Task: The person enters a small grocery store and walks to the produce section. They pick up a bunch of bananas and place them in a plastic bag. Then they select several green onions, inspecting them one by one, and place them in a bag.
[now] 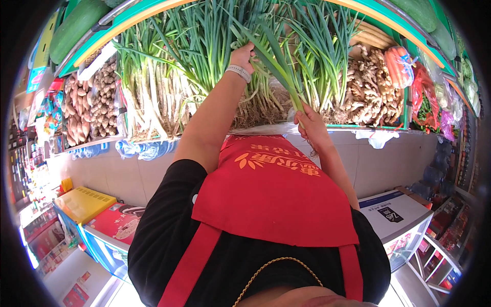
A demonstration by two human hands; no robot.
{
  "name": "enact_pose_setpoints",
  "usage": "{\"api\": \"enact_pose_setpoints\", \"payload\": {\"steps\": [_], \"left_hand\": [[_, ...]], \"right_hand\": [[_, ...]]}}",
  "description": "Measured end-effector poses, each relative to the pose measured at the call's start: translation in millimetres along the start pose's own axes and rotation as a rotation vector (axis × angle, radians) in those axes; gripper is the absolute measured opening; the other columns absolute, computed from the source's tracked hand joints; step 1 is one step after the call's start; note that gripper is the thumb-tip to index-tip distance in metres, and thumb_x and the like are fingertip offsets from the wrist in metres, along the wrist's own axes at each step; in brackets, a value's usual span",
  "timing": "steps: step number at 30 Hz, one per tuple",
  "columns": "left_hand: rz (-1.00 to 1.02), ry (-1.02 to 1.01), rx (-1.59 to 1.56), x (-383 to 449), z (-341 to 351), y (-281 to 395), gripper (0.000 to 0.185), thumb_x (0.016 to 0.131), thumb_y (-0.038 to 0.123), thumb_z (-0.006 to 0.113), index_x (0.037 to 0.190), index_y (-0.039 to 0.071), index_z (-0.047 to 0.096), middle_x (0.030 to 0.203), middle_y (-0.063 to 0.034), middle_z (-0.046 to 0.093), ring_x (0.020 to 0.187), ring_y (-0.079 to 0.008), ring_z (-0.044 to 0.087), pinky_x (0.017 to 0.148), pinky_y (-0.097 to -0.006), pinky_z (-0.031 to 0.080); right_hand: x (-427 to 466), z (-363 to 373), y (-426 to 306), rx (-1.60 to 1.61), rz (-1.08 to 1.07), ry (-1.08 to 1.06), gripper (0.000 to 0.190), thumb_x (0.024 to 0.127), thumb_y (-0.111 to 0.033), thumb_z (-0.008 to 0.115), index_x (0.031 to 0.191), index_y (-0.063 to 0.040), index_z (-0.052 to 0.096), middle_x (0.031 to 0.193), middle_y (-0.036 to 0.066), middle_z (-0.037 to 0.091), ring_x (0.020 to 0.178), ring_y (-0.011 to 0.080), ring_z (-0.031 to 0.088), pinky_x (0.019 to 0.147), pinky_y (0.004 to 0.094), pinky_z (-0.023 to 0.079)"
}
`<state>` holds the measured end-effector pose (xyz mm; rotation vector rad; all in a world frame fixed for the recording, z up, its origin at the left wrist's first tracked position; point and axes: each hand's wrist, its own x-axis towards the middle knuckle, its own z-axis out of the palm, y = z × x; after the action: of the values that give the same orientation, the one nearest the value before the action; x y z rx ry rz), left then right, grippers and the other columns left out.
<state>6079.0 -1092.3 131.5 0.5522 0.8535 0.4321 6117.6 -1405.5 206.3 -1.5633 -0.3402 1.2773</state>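
Note:
My right hand (312, 124) is closed around the pale lower stalk of a green onion (289, 82), near the front edge of the vegetable display. Its long green leaves slant up and left, past my left hand (242, 59). That hand reaches deep into the display, its fingers curled on green leaves; the far side of the grip is hidden. A light wristband (239, 72) circles my left wrist. Around both hands stand bunches of green onions (209, 46), with shorter, rooty ones (255, 109) between my arms. Another upright bunch (324, 61) is just beyond my right hand.
Ginger (370, 92) and a bag of carrots (399, 67) lie to the right. Small brown tubers (104, 99) fill the left side. A green-and-orange shelf edge (134, 23) curves across the back. Wrapped water bottles (149, 149) stand beneath the display; chest freezers (391, 215) are behind me.

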Motion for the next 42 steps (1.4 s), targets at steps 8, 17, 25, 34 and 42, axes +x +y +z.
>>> {"api": "enact_pose_setpoints", "payload": {"steps": [8,17,25,34,42], "left_hand": [[0.007,-0.091,-0.297,0.1,15.0,15.7,0.016,0.102,0.010,0.042,0.100,0.008,0.058,0.068,0.0020,0.044,0.055,-0.0091,0.039,0.047,-0.0263,0.034],[0.168,0.210,-0.226,2.3,22.7,8.7,0.015,0.099,0.015,0.053,0.099,0.012,0.067,0.089,0.0001,0.067,0.071,-0.0124,0.046,0.067,-0.0352,0.039],[0.136,0.251,-0.348,12.1,22.0,7.5,0.015,0.098,0.011,0.051,0.098,0.011,0.066,0.089,-0.0013,0.068,0.073,-0.0121,0.046,0.073,-0.0326,0.041],[-0.075,-0.099,-0.330,17.7,-10.7,44.3,0.010,0.099,0.014,0.053,0.096,0.010,0.061,0.078,0.0000,0.059,0.054,-0.0086,0.042,0.046,-0.0263,0.032],[0.148,0.105,-0.025,10.7,7.7,42.3,0.017,0.099,0.022,0.054,0.098,0.011,0.067,0.077,0.0014,0.055,0.057,-0.0113,0.040,0.052,-0.0306,0.032]], "right_hand": [[-16.6,-0.2,-26.8,-0.017,-0.040,-0.041,0.045,0.101,-0.013,0.046,0.145,-0.007,0.039,0.080,0.000,0.051,0.047,0.0030,0.034,0.040,0.0182,0.027],[-35.2,-12.1,-13.0,-0.020,0.000,-0.021,0.050,0.102,-0.016,0.046,0.149,-0.008,0.033,0.081,-0.002,0.049,0.047,0.0027,0.033,0.040,0.0178,0.028],[-34.3,-11.5,-10.7,-0.163,-0.052,0.006,0.045,0.102,-0.015,0.046,0.146,-0.008,0.039,0.077,-0.003,0.049,0.046,0.0016,0.033,0.040,0.0179,0.027],[-60.3,-35.6,-8.1,-0.066,0.107,0.012,0.048,0.100,-0.013,0.047,0.147,-0.016,0.040,0.074,-0.004,0.049,0.046,0.0011,0.035,0.040,0.0188,0.029],[-61.1,-47.1,5.7,-0.160,0.051,0.066,0.047,0.100,-0.016,0.049,0.146,-0.015,0.041,0.077,-0.002,0.053,0.050,0.0035,0.042,0.044,0.0206,0.035]]}}
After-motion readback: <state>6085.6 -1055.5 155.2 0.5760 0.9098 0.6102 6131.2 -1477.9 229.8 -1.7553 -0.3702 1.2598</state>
